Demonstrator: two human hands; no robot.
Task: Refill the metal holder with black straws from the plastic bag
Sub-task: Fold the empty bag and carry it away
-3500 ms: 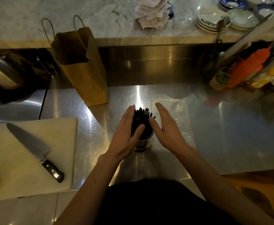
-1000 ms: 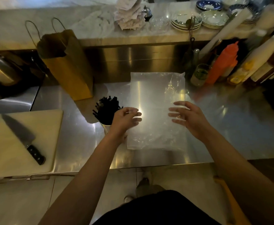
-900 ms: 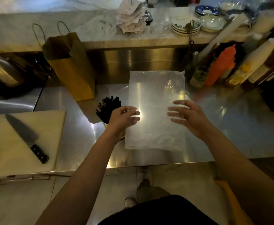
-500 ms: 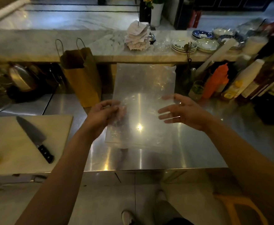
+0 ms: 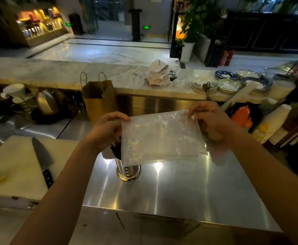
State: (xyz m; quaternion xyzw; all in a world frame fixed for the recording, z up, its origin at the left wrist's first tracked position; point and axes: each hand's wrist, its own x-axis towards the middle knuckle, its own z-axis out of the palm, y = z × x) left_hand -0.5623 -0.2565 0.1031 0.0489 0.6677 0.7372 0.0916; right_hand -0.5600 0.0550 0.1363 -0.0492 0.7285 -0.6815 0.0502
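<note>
The left hand (image 5: 106, 131) and right hand (image 5: 213, 124) pinch the top corners of the plastic bag (image 5: 162, 137) (apparently empty) over the metal holder (image 5: 128, 171) of black straws (image 5: 115, 147) near the steel counter (image 5: 180, 191) left edge; refilling seems done, so binning the bag comes next.

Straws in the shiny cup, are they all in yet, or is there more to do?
Looks nearly done. Done: black straws stick out of the metal holder on the steel counter. In hand: the left hand and right hand pinch the plastic bag by its top corners, held up flat, and no straws show through it. Left: probably just putting the empty-looking bag away.
</note>
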